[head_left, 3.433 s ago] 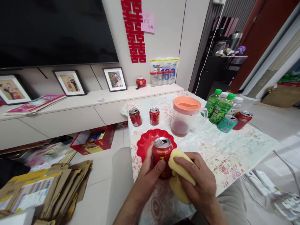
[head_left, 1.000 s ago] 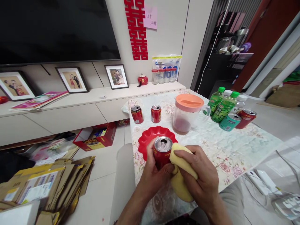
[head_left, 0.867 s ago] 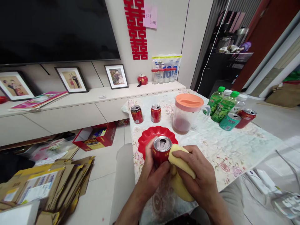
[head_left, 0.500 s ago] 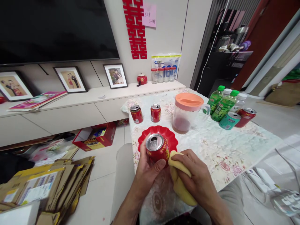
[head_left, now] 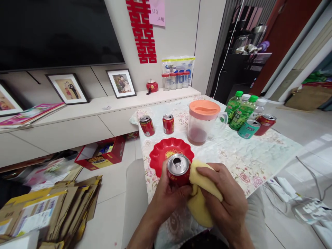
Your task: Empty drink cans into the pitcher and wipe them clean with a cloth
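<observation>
An opened red drink can [head_left: 178, 167] is gripped in my left hand [head_left: 166, 200], its silver top tilted up toward me. My right hand [head_left: 225, 197] is closed around a folded yellow cloth [head_left: 203, 180], whose upper part presses against the can's right side. Just beyond the can lies a red scalloped plate [head_left: 158, 155] with a gold design at its middle. Behind that plate stand two more red cans, one at the left [head_left: 147, 126] and a smaller one [head_left: 168, 123]. A clear pitcher [head_left: 197, 131] with an orange lid holds some brownish liquid.
At the table's right stand green-capped bottles [head_left: 242, 112], a teal can [head_left: 249, 129] and another red can [head_left: 266, 124]. A flowered cloth [head_left: 233, 162] covers the table. Flattened cardboard [head_left: 70, 207] and a red box [head_left: 103, 154] lie on the floor at left. Power strips [head_left: 282, 188] lie at right.
The can has moved right and toward me, turning so its opening faces differently, and uncovering more of the plate. The cloth has come up along its side. The view has shifted slightly right.
</observation>
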Demonstrator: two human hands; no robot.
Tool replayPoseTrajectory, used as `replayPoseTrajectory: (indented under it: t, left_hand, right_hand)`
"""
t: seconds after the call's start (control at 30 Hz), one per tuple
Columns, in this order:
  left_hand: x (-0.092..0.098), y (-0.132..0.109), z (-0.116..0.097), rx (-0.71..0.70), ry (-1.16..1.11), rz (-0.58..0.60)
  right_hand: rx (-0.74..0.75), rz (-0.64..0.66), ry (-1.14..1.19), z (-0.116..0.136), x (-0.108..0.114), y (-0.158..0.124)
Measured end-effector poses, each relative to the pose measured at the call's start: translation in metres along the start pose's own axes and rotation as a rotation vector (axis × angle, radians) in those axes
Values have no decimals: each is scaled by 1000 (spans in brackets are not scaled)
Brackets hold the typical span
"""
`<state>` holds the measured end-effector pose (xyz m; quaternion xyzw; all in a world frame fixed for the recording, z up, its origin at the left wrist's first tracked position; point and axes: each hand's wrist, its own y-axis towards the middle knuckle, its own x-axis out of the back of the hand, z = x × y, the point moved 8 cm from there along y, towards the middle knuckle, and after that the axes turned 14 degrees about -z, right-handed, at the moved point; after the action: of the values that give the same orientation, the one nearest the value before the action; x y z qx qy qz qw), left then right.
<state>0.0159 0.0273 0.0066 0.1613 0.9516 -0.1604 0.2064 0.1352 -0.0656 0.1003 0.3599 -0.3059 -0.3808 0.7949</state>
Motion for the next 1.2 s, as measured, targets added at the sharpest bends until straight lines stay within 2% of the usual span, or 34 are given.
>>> replayPoseTrajectory:
  t: [0.1,0.23,0.4,0.53,0.67,0.77,0.93,1.07,1.2]
  left_hand:
    - [-1,0,1,-10,11,19]
    - [0,-2,-5,-19,-6,-7]
    - [4,-2,-12,-21,-69,-3]
    - [11,5,-15,-74,-91,-5]
    - [15,10,-19,-128,-82,5]
    - [13,10,-16,-101,-40,21]
    - [4,7,-11,-70,20,70]
    - [2,7,0,-8,49,58]
    - [2,7,2,-2,56,58]
  right_hand:
    - [51,24,8,6,-1,2]
    - [76,132,34,6,-8,3]
    - [45,222,26,-6,-15,-6]
    - [-6,320,-19,-19,-21,-14]
    - [-45,356,-87,-27,-23,-16]
    - [-57,321,-101,-27,-21,-13]
    - [-52,146,8,-14,-10,-5]
    - [-42,45,41,-3,-2,2]
    - [50,58,32,8,-3,5]
